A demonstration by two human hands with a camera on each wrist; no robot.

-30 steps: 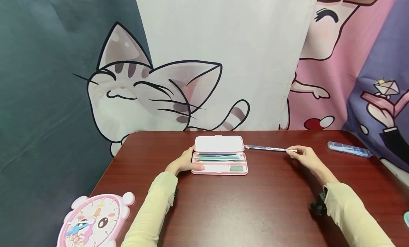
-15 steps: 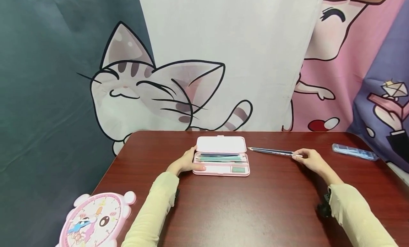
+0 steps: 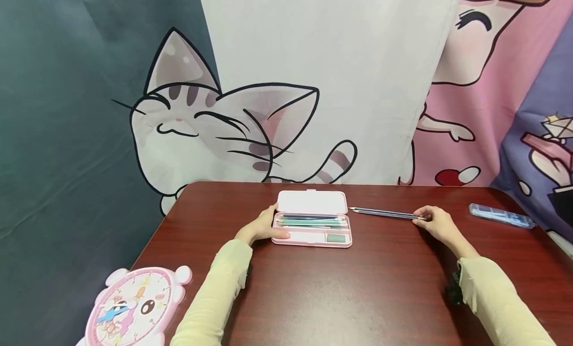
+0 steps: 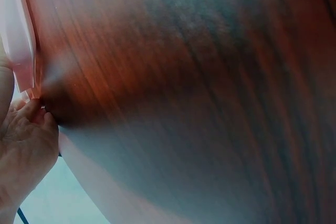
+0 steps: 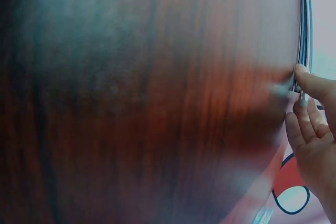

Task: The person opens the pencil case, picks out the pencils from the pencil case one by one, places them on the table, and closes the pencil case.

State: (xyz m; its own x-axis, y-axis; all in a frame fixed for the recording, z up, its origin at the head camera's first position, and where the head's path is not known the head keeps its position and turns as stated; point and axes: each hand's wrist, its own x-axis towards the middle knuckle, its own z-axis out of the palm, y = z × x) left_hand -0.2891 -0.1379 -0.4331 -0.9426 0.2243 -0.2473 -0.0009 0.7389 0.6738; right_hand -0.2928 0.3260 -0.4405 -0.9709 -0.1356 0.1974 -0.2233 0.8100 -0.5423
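Note:
An open pink pencil case point(image 3: 312, 243) lies near the table's far edge, lid tipped back, with several pencils point(image 3: 313, 221) in its rear section and a green eraser-like block point(image 3: 335, 238) at front right. My left hand point(image 3: 260, 226) grips the case's left end, thumb over the front section; the left wrist view shows that hand point(image 4: 29, 150) at the pink edge point(image 4: 21, 51). To the right, my right hand point(image 3: 438, 226) pinches the ends of dark blue pencils point(image 3: 380, 213), their points towards the lid. In the right wrist view, thumb and fingertips meet on the pencils point(image 5: 304, 24).
A translucent blue case point(image 3: 501, 216) lies right of my right hand. At the near left is a pink toy clock point(image 3: 134, 306). A curtain with a cartoon cat point(image 3: 201, 137) hangs behind the brown table point(image 3: 349, 296).
The head view has turned slightly. My right hand has moved a little to the right with the pencils, which now lie closer together. The left hand keeps its hold on the case.

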